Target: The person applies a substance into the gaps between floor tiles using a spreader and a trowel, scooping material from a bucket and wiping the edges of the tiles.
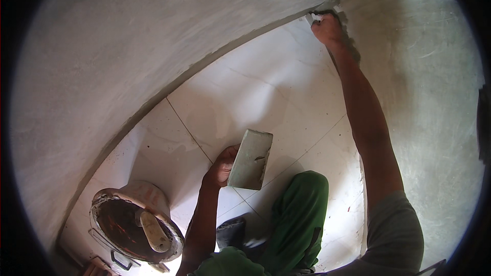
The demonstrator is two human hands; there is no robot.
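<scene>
My left hand (223, 166) grips the left side of a flat rectangular board (251, 161), held tilted above the floor. Grey mortar coats the board's face, with one small dark lump on it. At the far corner, my right hand (328, 29) is closed around a small pale tool (310, 19); my fingers hide most of it. The tool is at the foot of the wall, beside a dark strip of wet mortar (350, 43). A mortar-crusted bucket (162, 200) stands left of my left forearm, and a pale-handled tool (155, 231) rests in it.
Grey plastered walls rise on the left (117, 36) and right (434, 138), meeting at the far corner. Pale glossy tiles (245, 87) cover the floor between them. My green-trousered knee (304, 204) is bent at the lower middle. Brownish pieces (97, 267) lie below the bucket.
</scene>
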